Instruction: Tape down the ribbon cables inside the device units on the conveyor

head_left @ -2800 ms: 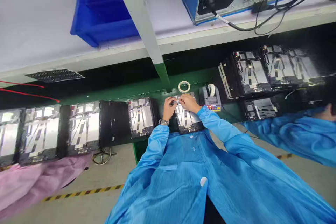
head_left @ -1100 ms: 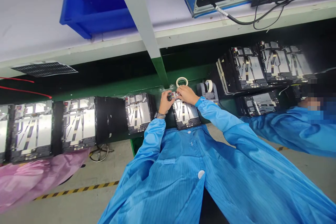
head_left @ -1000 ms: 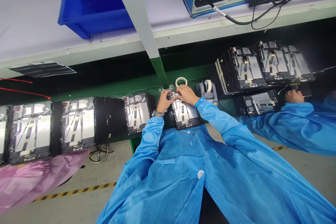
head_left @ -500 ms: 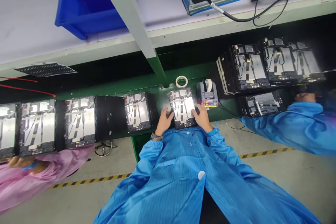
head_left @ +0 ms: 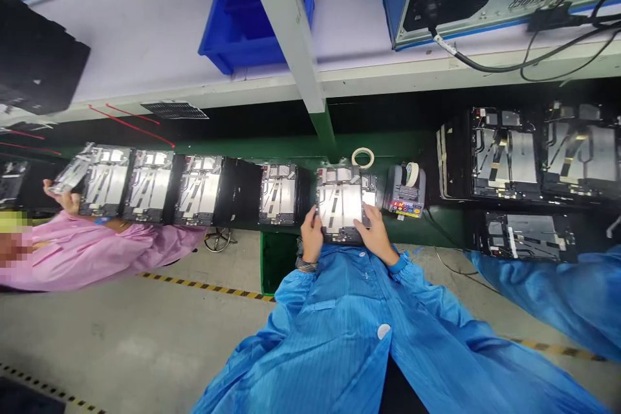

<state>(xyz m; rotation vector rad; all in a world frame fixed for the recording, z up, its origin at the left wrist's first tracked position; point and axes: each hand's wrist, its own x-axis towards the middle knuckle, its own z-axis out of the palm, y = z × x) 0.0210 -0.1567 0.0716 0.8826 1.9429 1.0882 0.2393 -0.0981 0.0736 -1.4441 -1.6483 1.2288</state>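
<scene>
An opened tablet (head_left: pixel 339 206) with bare metal battery plates and black ribbon cables is between my hands, close to my body. My left hand (head_left: pixel 311 236) grips its left edge, with the thumb along the side. On its lower right side, my right hand (head_left: pixel 374 234) grips with the thumb over the edge. The tablet looks raised, overlapping another opened tablet (head_left: pixel 370 189) behind it to the right. My fingers under the tablet are hidden.
A tape dispenser (head_left: pixel 406 193) and a tape roll (head_left: pixel 363 157) sit to the right. Opened tablets (head_left: pixel 277 195) line the left bench; stacks (head_left: pixel 504 152) stand right. A pink-sleeved person (head_left: pixel 121 242) handles a tablet; a blue sleeve (head_left: pixel 557 284) is at right. A post (head_left: pixel 324 132) rises behind.
The view has swung left. My hands now hold the tablet raised and shifted left, uncovering another one behind it. The pink-sleeved person now holds a tilted tablet.
</scene>
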